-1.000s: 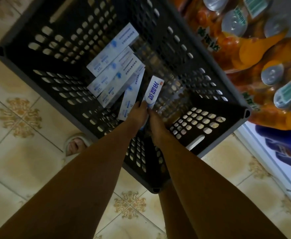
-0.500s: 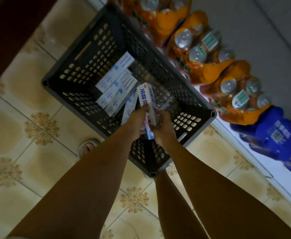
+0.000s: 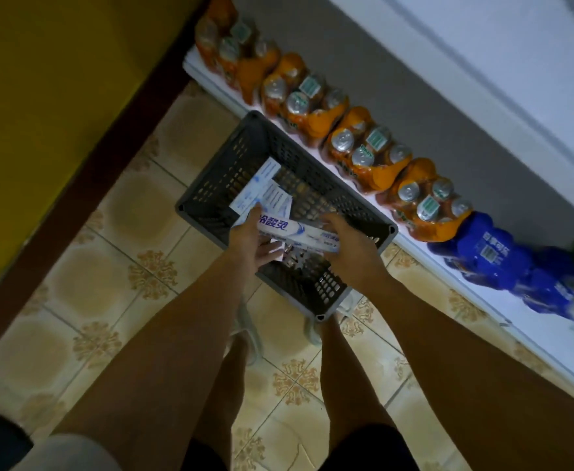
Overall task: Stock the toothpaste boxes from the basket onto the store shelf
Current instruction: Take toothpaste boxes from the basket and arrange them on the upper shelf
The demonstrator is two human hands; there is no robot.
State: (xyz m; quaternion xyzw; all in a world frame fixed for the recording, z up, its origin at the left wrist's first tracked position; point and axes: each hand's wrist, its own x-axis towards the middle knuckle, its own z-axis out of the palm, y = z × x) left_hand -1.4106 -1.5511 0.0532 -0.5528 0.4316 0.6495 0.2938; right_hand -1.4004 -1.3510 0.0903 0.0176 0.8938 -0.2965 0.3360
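Observation:
A white and blue toothpaste box (image 3: 295, 231) lies level between both hands, above the dark grey slotted basket (image 3: 357, 217) on the floor. My left hand (image 3: 248, 241) grips its left end, my right hand (image 3: 350, 248) its right end. Several more toothpaste boxes (image 3: 262, 190) lie in the basket's far left part, partly hidden by the held box. The white store shelf (image 3: 482, 45) runs along the upper right.
Shrink-wrapped packs of orange drink cans (image 3: 363, 147) and blue packs (image 3: 503, 256) line the low white ledge to the right of the basket. A yellow wall with a dark baseboard (image 3: 58, 96) stands at left. Patterned tiles (image 3: 109, 232) cover the floor; my legs and sandalled feet stand by the basket.
The toothpaste box has been lifted out of the basket and turned from upright to level, held in both hands. The view has pulled back and up, away from the basket.

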